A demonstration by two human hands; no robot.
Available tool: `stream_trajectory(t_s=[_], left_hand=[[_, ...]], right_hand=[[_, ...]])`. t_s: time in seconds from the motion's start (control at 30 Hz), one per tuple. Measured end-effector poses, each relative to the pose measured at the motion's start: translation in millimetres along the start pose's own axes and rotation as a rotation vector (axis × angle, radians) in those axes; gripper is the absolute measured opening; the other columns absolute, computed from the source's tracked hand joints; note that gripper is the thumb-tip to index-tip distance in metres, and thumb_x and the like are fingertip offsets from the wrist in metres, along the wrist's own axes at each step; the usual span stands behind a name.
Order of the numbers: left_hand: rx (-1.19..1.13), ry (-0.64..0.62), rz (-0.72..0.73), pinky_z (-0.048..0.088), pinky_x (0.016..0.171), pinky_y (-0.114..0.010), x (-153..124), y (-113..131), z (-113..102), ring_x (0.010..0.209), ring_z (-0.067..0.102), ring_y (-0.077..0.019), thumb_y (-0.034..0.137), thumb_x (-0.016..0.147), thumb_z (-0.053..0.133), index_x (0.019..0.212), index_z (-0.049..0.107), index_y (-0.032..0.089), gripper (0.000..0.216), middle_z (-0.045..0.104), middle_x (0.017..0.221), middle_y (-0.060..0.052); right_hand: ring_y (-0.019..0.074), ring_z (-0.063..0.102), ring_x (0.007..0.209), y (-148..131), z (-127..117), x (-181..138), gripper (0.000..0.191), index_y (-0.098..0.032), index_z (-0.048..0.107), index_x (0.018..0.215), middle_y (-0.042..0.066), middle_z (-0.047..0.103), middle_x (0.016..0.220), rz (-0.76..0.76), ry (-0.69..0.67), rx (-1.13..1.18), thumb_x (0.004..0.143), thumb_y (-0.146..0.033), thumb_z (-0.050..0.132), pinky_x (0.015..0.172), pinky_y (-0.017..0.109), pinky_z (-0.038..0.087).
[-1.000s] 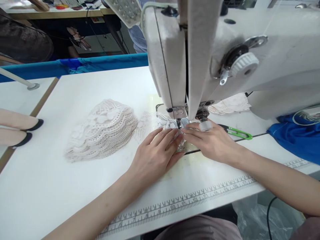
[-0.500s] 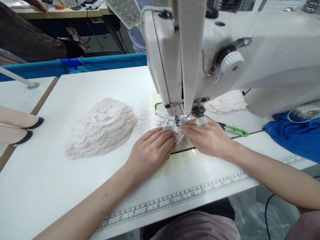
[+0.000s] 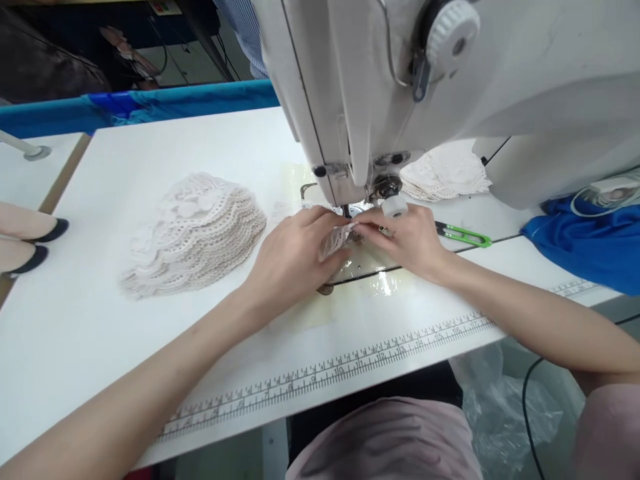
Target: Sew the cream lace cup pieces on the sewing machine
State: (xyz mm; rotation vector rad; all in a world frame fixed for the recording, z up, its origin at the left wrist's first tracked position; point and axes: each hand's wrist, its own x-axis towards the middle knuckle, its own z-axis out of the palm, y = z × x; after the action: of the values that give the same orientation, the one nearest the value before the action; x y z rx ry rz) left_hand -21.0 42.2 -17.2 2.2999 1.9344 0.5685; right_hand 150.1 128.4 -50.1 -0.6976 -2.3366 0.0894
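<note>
**A:** Entry, starting far left: the stack of lace pieces point(image 3: 195, 230) lies on the table point(image 3: 150, 147), clear of both your hands.

**B:** My left hand?

**A:** Your left hand point(image 3: 293, 257) sits just right of the stack. The fingers are close together and curled, pressed down and gripping the lace piece point(image 3: 336, 240). Much of the piece is hidden under your palm.

**B:** Which way does it lie?

**A:** Its long axis runs roughly left to right. The left end trails flat toward the stack and the right end points at the needle, under the sewing machine point(image 3: 400, 80) head.

**B:** Right hand?

**A:** Your right hand point(image 3: 405, 240) has its fingertips pinched together on the piece's right edge, close to your left fingertips. There is a white ring point(image 3: 395, 207) on one finger. The green snips point(image 3: 463, 235) lie on the table just right of it.
</note>
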Motion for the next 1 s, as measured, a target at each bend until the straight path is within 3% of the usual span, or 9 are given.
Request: stream_trajectory(t_s=[0.1,0.17,0.33,0.47,0.6,0.77,1.0], left_hand=[[-0.03,-0.024,-0.092,0.046,0.062,-0.032,11.9,0.7,4.7,0.086,0.063,-0.0234,0.032,0.081,0.064,0.103,0.066,0.02,0.025,0.066,0.104,-0.004],[0.012,0.031,-0.096,0.046,0.063,-0.034,16.2,-0.4,10.3,0.084,0.062,-0.0246,0.034,0.08,0.065,0.095,0.068,0.019,0.022,0.067,0.097,-0.005],[0.131,0.18,0.108,0.045,0.069,-0.038,11.3,-8.2,15.8,0.083,0.061,-0.0233,0.029,0.088,0.057,0.084,0.07,0.02,0.017,0.07,0.089,-0.003],[0.289,0.226,0.33,0.046,0.074,-0.039,-7.2,-6.1,12.5,0.09,0.062,-0.0235,0.025,0.089,0.056,0.093,0.071,0.021,0.015,0.072,0.097,-0.002],[0.42,0.255,0.404,0.047,0.082,-0.039,-25.8,2.3,13.9,0.103,0.062,-0.0252,0.018,0.087,0.059,0.106,0.067,0.015,0.021,0.069,0.114,-0.005],[0.365,0.193,0.414,0.045,0.092,-0.04,-32.6,0.7,16.1,0.114,0.059,-0.025,0.016,0.09,0.054,0.117,0.061,0.01,0.029,0.066,0.118,-0.01],[0.328,0.193,0.398,0.045,0.092,-0.041,-32.3,-4.6,18.0,0.114,0.06,-0.0252,0.015,0.09,0.054,0.118,0.06,0.01,0.029,0.064,0.12,-0.011]], right_hand=[[0.008,0.048,0.05,0.4,0.1,1.8,0.024,-0.021,0.074,0.083,-0.004,0.064,0.061,0.087,-0.034,0.021,0.09,-0.035,0.056,0.048,0.022,0.027],[0.0082,0.05,0.051,-0.5,-0.2,2.8,0.023,-0.022,0.074,0.083,-0.004,0.065,0.063,0.106,-0.044,0.025,0.09,-0.035,0.056,0.049,0.022,0.028],[0.0095,0.057,0.057,-2.5,-3.1,-0.5,0.023,-0.024,0.075,0.089,-0.004,0.07,0.069,0.094,-0.064,0.082,0.091,-0.036,0.056,0.05,0.022,0.032],[0.0151,0.064,0.08,-6.1,-11.4,-9.0,0.021,-0.019,0.074,0.086,-0.002,0.074,0.089,-0.164,-0.122,0.039,0.092,-0.026,0.055,0.062,0.027,0.042],[0.0193,0.062,0.1,-13.7,-21.0,-15.5,0.022,-0.013,0.073,0.09,0.001,0.073,0.1,-0.361,-0.132,-0.15,0.092,-0.017,0.052,0.083,0.033,0.045],[0.0165,0.061,0.101,-18.2,-23.6,-17.3,0.024,-0.011,0.07,0.099,0.002,0.072,0.106,-0.374,-0.191,-0.199,0.095,-0.02,0.049,0.102,0.035,0.039],[0.0159,0.064,0.094,-16.8,-21.8,-16.2,0.024,-0.014,0.07,0.099,0.003,0.072,0.105,-0.372,-0.196,-0.174,0.096,-0.022,0.048,0.1,0.036,0.041]])
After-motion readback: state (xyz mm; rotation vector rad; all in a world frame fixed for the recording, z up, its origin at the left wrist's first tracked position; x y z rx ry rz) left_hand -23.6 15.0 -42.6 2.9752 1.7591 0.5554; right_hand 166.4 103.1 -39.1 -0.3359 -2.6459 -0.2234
